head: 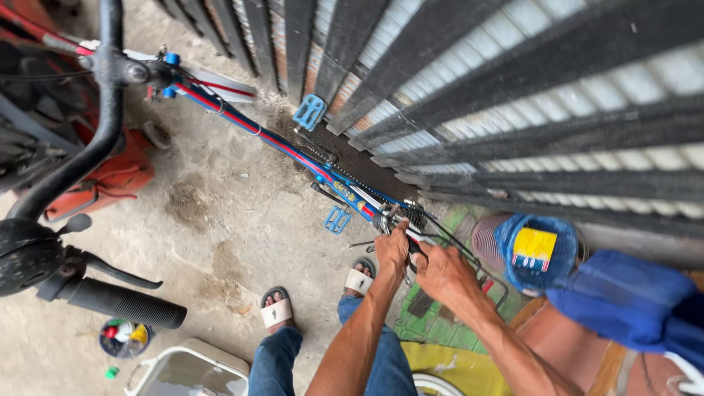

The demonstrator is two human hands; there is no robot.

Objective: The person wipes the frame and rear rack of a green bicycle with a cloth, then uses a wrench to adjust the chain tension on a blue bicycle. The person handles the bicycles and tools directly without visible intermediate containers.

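Fingers of the left hand (392, 246) curl closed on the rear hub area of the bicycle (293, 147), beside the small gears (416, 216). The right hand (444, 271) is closed around a dark tool handle pressed to the same spot — its tip is hidden, so the kind of tool cannot be told. The bicycle lies on its side along a black metal gate (455, 88), its blue and red frame running up-left past two blue pedals (337, 218). The rear-wheel work appears under way, judging by both hands gripping there; what is finished cannot be told. To the right sits a round blue tub (539, 253) with a yellow rectangular label — its top faces the camera. A small open tin (123, 337) of bits rests lower left, near a dark handlebar grip (121, 302).
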